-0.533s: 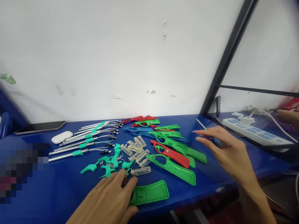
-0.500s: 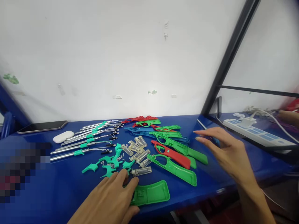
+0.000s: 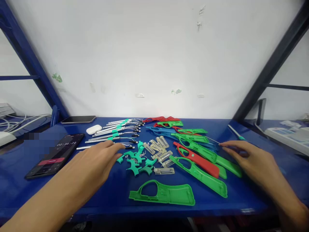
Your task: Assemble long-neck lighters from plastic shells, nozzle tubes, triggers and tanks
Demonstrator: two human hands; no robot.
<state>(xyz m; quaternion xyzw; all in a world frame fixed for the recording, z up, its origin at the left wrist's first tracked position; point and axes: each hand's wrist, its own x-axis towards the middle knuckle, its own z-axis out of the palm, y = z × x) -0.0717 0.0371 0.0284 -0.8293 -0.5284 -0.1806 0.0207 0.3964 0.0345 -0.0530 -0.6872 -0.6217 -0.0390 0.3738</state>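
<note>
My left hand [image 3: 100, 162] hovers over the near end of a row of metal lighter tubes [image 3: 94, 140] with teal triggers and thin wires; its fingers are bent and slightly apart, with nothing visible in them. In my right hand [image 3: 251, 158] is a thin metal shaft [image 3: 213, 140], apparently a screwdriver, pinched by the fingers and pointing left; its handle is mostly hidden. A green lighter shell half [image 3: 178, 194] lies at the front edge, inner side up. Behind it are loose teal triggers [image 3: 133, 167] and clear fuel tanks [image 3: 164, 170].
Red, blue and green shell halves [image 3: 199, 161] fan out toward the right. Another tube [image 3: 235, 131] lies at the back right. Left are a phone [image 3: 56, 154] showing a timer, a dark phone [image 3: 78, 119] and a white case [image 3: 94, 129]. A power strip [image 3: 287, 135] stands far right.
My left hand has let go of the green shell half and moved up and left to the tubes. The right hand has taken up the thin-shafted tool. The view has turned left.
</note>
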